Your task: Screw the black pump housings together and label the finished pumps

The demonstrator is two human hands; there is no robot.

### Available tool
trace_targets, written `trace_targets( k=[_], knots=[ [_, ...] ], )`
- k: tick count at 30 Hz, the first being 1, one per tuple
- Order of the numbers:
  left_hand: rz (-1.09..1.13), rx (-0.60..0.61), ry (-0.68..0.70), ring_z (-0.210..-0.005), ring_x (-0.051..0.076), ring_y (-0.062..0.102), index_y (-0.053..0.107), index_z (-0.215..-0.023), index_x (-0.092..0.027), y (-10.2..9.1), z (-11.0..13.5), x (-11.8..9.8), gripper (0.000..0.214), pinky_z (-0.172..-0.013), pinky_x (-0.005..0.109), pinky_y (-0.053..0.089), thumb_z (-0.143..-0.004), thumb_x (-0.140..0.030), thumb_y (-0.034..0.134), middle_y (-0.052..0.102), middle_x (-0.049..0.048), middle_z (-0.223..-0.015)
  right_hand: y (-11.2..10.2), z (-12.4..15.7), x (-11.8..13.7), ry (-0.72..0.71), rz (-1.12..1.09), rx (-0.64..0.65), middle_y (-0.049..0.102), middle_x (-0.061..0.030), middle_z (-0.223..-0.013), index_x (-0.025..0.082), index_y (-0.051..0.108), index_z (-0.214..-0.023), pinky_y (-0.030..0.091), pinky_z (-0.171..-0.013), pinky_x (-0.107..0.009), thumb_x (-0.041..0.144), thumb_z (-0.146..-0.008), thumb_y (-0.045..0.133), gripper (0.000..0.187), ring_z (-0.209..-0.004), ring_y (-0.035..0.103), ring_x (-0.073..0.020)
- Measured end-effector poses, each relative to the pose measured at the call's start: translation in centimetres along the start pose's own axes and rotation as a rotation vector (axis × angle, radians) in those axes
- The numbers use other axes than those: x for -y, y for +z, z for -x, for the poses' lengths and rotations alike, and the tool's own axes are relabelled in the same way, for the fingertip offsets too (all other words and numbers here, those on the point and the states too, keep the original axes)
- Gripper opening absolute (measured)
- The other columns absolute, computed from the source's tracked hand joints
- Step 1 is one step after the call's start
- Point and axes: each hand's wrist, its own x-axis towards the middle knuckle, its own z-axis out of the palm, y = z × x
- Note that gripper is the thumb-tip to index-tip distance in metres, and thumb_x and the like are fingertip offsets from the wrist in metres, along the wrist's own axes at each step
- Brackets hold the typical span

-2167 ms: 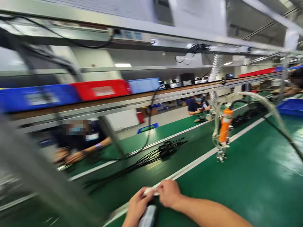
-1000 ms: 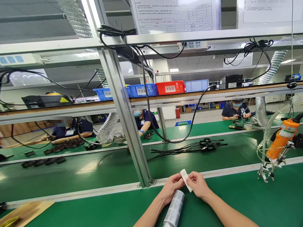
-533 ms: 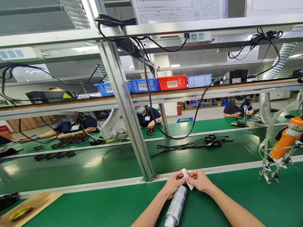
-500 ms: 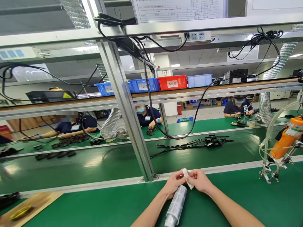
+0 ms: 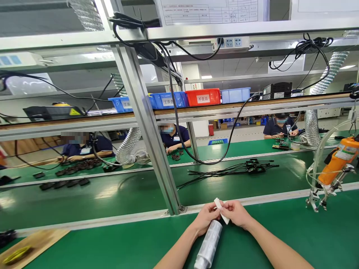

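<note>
While reaching over the green table (image 5: 112, 246), pinches a little white strip (image 5: 218, 205) between the fingers of the left hand (image 5: 204, 219) and right hand (image 5: 238, 214), near the pale rail (image 5: 280, 196). Has a shiny roll (image 5: 209, 243) just beside the left hand.

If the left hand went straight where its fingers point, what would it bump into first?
Probably the right hand, since the left hand points toward it across the white strip they both hold. Exact depth is unclear.
</note>
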Motion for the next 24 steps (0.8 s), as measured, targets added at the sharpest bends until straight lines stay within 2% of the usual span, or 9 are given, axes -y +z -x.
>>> trace_targets(
  k=[2, 4, 9, 13, 17, 21, 24],
  knots=[
    [0.016, -0.061, 0.02, -0.064, 0.011, 0.053, 0.079, -0.094, -0.012, -0.1, -0.4, 0.3, 0.054, -0.065, 0.024, 0.04, -0.062, -0.049, 0.102, 0.067, 0.0029, -0.077, 0.5, 0.3, 0.4, -0.023, 0.044, -0.074, 0.078, -0.0134, -0.089, 0.013, 0.073, -0.099, 0.055, -0.07, -0.033, 0.081, -0.082, 0.067, 0.071, -0.077, 0.072, -0.0233],
    [0.031, -0.136, 0.051, -0.064, 0.011, 0.053, 0.078, -0.092, -0.013, -0.2, -0.8, 0.7, 0.056, -0.065, 0.024, 0.041, -0.06, -0.053, 0.101, 0.067, 0.0018, -0.076, 0.8, 0.7, 0.8, -0.054, 0.116, -0.152, 0.077, -0.0132, -0.091, 0.013, 0.074, -0.105, 0.053, -0.071, -0.033, 0.075, -0.091, 0.061, 0.064, -0.077, 0.07, -0.0225],
    [0.018, -0.258, 0.108, -0.055, 0.01, 0.05, 0.07, -0.071, -0.015, -0.4, -1.6, 1.6, 0.054, -0.057, 0.022, 0.037, -0.059, -0.057, 0.1, 0.061, -0.0027, -0.06, 1.0, 1.6, 1.7, -0.129, 0.355, -0.27, 0.071, -0.0086, -0.09, 0.019, 0.077, -0.086, 0.045, -0.075, -0.032, 0.05, -0.094, 0.065, 0.033, -0.074, 0.058, -0.0195],
    [-0.028, -0.256, 0.107, -0.05, 0.01, 0.049, 0.07, -0.069, -0.014, -0.6, -1.8, 1.7, 0.055, -0.053, 0.022, 0.034, -0.056, -0.056, 0.101, 0.062, -0.0022, -0.057, 1.3, 1.7, 1.6, -0.113, 0.432, -0.316, 0.068, -0.0074, -0.078, 0.02, 0.073, -0.076, 0.041, -0.073, -0.031, 0.04, -0.096, 0.062, 0.03, -0.077, 0.058, -0.0216],
    [-0.045, -0.225, 0.095, -0.049, 0.01, 0.05, 0.069, -0.07, -0.014, -0.7, -1.6, 1.5, 0.054, -0.052, 0.022, 0.037, -0.058, -0.057, 0.1, 0.062, -0.002, -0.056, 1.7, 1.4, 1.3, -0.08, 0.397, -0.299, 0.071, -0.0068, -0.072, 0.018, 0.072, -0.076, 0.04, -0.064, -0.029, 0.043, -0.096, 0.062, 0.034, -0.067, 0.06, -0.0201],
    [-0.042, -0.188, 0.085, -0.055, 0.013, 0.058, 0.074, -0.079, -0.013, -0.5, -1.3, 1.3, 0.053, -0.058, 0.024, 0.045, -0.061, -0.055, 0.1, 0.069, 0.0022, -0.065, 1.7, 1.2, 1.3, -0.091, 0.342, -0.287, 0.075, -0.0091, -0.077, 0.016, 0.074, -0.08, 0.043, -0.061, -0.029, 0.049, -0.099, 0.055, 0.043, -0.065, 0.063, -0.0206],
    [-0.03, -0.164, 0.095, -0.061, 0.014, 0.062, 0.075, -0.081, -0.012, -0.2, -1.3, 1.2, 0.053, -0.063, 0.025, 0.049, -0.061, -0.054, 0.101, 0.073, 0.0046, -0.071, 1.6, 1.3, 1.5, -0.104, 0.366, -0.322, 0.074, -0.0092, -0.078, 0.016, 0.076, -0.083, 0.044, -0.061, -0.029, 0.047, -0.099, 0.055, 0.04, -0.064, 0.063, -0.0204]
  ],
)
